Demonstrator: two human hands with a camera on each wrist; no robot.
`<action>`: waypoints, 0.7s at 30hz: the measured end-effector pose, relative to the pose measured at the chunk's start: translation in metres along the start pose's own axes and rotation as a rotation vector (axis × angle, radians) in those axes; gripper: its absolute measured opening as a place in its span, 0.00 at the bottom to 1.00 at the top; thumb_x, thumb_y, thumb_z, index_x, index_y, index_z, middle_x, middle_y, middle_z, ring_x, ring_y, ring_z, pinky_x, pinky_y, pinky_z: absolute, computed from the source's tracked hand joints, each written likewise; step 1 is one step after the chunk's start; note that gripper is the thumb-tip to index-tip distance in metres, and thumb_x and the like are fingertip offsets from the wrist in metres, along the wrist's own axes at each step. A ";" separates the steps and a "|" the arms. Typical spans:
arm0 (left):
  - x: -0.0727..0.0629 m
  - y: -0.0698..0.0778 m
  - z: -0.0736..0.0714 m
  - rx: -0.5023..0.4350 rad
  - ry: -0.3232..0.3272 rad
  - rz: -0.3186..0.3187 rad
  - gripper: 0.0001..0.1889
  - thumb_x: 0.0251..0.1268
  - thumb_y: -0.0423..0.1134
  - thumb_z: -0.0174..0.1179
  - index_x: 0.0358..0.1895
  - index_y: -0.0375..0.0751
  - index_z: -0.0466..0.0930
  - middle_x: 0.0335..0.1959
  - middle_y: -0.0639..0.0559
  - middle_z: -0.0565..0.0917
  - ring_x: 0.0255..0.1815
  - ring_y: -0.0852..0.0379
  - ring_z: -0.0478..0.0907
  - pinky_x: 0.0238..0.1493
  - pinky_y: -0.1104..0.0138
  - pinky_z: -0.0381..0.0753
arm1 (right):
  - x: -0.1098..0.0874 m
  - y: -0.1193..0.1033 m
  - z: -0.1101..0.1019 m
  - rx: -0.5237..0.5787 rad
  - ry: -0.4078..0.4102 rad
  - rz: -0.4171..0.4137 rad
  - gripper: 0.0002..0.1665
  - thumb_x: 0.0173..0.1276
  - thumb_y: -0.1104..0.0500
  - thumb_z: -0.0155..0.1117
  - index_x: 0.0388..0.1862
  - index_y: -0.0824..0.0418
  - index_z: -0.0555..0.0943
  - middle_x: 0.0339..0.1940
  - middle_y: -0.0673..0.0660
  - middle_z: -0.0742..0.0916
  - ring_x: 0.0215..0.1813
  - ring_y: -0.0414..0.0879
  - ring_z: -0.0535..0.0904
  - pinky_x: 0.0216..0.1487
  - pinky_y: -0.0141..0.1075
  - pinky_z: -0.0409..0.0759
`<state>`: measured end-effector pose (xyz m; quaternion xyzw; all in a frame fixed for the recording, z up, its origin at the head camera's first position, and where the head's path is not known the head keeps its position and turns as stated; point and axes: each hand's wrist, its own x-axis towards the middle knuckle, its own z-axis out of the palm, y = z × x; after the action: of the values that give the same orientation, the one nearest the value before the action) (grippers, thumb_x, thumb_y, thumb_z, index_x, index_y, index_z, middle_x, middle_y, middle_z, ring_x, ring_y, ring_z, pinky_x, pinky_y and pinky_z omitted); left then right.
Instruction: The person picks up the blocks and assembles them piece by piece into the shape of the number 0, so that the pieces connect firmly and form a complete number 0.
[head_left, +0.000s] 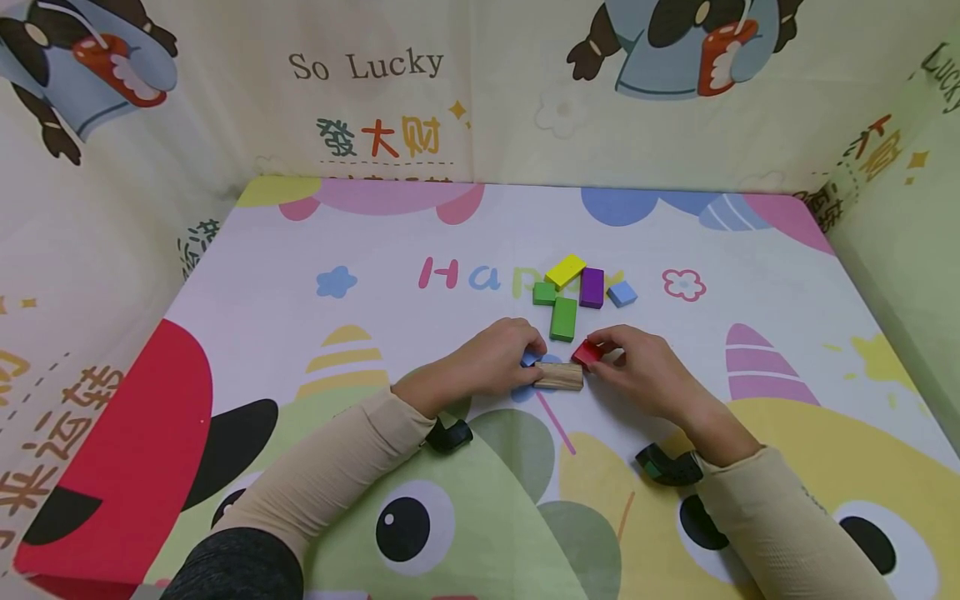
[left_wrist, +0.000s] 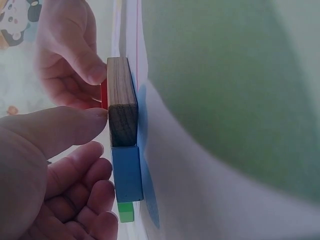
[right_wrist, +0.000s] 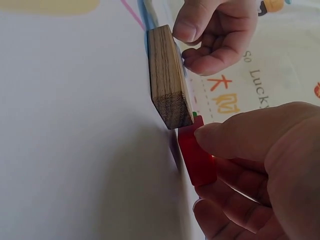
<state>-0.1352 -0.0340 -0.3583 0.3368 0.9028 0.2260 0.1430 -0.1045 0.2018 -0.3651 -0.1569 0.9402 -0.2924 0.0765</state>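
Observation:
My right hand (head_left: 641, 367) pinches a red block (right_wrist: 196, 152) between thumb and fingers, at the right end of a striped wooden block (head_left: 559, 377). On the other side my left hand (head_left: 491, 358) curls around a blue block (left_wrist: 127, 174), mostly hidden by its fingers in the head view. The left thumb tip (left_wrist: 97, 120) lies right at the wooden block's near corner. In the left wrist view the blue block stands end to end with the wooden one, both low over the mat, and the red block shows only as a thin edge behind the wood.
Beyond the hands lie a tall green block (head_left: 563, 319), a small green block (head_left: 543, 293), a yellow block (head_left: 566, 272), a purple block (head_left: 592, 288) and a light blue block (head_left: 622, 293). They rest on a printed mat (head_left: 420, 333), with a patterned cloth (head_left: 510, 125) behind.

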 end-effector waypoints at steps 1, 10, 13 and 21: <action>0.000 0.000 0.000 0.001 0.001 0.002 0.13 0.66 0.40 0.67 0.48 0.37 0.83 0.45 0.48 0.82 0.47 0.53 0.74 0.54 0.64 0.74 | 0.000 0.000 0.000 0.000 -0.002 -0.001 0.24 0.66 0.62 0.70 0.59 0.69 0.78 0.49 0.63 0.85 0.45 0.55 0.81 0.48 0.50 0.83; 0.000 0.000 0.000 0.001 -0.004 -0.002 0.13 0.66 0.40 0.67 0.48 0.37 0.83 0.45 0.48 0.82 0.47 0.53 0.74 0.53 0.65 0.74 | 0.000 0.000 0.002 0.006 -0.004 -0.004 0.23 0.66 0.63 0.70 0.58 0.69 0.78 0.48 0.63 0.85 0.45 0.55 0.82 0.48 0.50 0.82; 0.000 0.000 0.000 0.001 -0.010 -0.006 0.13 0.66 0.40 0.67 0.49 0.37 0.83 0.45 0.48 0.82 0.48 0.53 0.74 0.53 0.65 0.74 | 0.000 0.000 0.002 0.004 -0.002 -0.007 0.23 0.66 0.63 0.70 0.58 0.69 0.78 0.48 0.63 0.85 0.44 0.55 0.82 0.48 0.50 0.82; 0.001 -0.001 0.000 0.007 -0.014 -0.010 0.13 0.67 0.41 0.66 0.49 0.37 0.83 0.45 0.48 0.81 0.47 0.53 0.73 0.53 0.65 0.73 | 0.000 -0.001 0.002 0.009 -0.006 -0.009 0.23 0.66 0.64 0.70 0.58 0.69 0.79 0.48 0.62 0.85 0.45 0.55 0.82 0.48 0.50 0.82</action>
<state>-0.1364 -0.0334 -0.3592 0.3343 0.9042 0.2199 0.1493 -0.1043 0.2002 -0.3661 -0.1614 0.9380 -0.2966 0.0787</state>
